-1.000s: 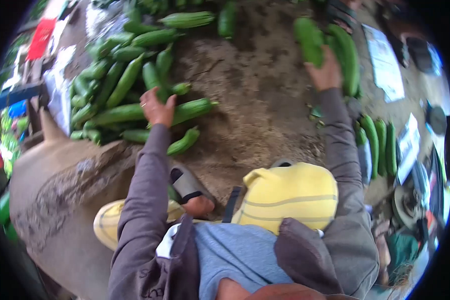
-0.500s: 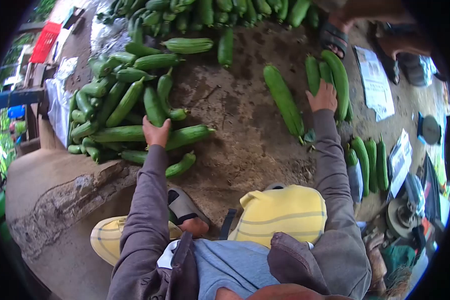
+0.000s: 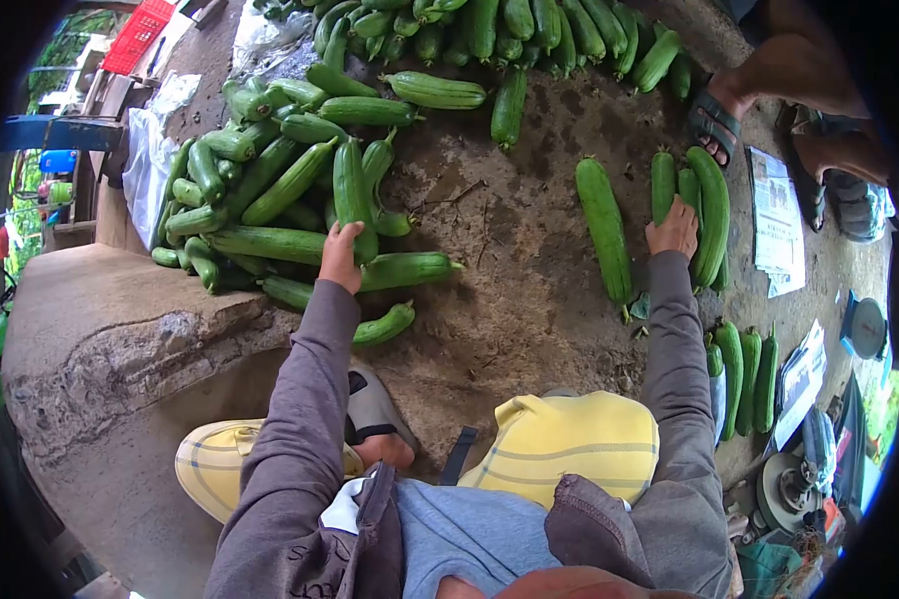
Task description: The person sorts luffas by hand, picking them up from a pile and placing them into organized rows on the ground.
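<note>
My left hand (image 3: 341, 256) is closed around the near end of a long green gourd (image 3: 351, 188) at the edge of a big pile of gourds (image 3: 260, 190) on the dirt ground. My right hand (image 3: 674, 228) lies with its fingers spread on a small group of gourds (image 3: 711, 210) laid side by side at the right. One long gourd (image 3: 603, 228) lies alone on the ground between my two hands. Both arms are in grey sleeves.
More gourds (image 3: 509, 25) line the far side, and a short row (image 3: 747, 364) lies near my right elbow. Another person's sandalled foot (image 3: 713, 122) stands at the upper right beside paper sheets (image 3: 777, 222) and a scale (image 3: 866, 325). A concrete step (image 3: 100, 329) is at the left.
My right hand carried a gourd down and set it with the right group, and now rests on them. My left hand shifted slightly within the pile onto an upright-lying gourd. The view tilted forward.
</note>
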A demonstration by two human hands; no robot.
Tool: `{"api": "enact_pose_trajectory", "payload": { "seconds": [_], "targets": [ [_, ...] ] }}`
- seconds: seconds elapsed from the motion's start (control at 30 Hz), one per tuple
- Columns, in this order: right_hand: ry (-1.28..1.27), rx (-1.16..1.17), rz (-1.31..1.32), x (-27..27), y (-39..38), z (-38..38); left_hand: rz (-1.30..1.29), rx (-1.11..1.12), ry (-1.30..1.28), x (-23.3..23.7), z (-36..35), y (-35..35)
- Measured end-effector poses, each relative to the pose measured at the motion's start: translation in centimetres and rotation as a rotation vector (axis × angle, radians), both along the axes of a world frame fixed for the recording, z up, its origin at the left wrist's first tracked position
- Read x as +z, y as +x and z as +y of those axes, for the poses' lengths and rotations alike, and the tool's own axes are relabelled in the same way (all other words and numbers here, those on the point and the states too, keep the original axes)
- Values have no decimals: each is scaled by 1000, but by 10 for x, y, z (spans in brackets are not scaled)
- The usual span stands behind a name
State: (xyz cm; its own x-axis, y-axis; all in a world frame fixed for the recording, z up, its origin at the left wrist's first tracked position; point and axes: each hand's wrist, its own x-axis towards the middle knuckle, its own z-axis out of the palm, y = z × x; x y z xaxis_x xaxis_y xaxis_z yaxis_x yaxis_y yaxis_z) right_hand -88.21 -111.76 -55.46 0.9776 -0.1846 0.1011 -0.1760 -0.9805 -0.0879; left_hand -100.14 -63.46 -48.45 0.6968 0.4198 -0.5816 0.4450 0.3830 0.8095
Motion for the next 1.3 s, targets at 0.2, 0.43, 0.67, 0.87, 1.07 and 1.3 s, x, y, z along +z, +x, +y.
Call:
{"api": "enact_pose_trajectory", "payload": {
  "seconds": [0.2,0.43,0.67,0.87,1.07,1.3],
  "targets": [
    [363,-10,-126,43,0,14,-106,-81,-322,21,-40,6],
    [832,393,10,38,-44,155,-197,-396,-429,24,-90,14],
    [677,446,41,-4,-59,159,-113,-499,-407,11,-132,20],
    [301,244,85,20,-57,83,-91,-501,-376,5,-154,20],
    [405,156,79,14,-37,35,-52,-520,-466,10,-179,32],
    [178,103,19,21,-18,0,44,-512,-540,8,-212,44]
  ]
}}
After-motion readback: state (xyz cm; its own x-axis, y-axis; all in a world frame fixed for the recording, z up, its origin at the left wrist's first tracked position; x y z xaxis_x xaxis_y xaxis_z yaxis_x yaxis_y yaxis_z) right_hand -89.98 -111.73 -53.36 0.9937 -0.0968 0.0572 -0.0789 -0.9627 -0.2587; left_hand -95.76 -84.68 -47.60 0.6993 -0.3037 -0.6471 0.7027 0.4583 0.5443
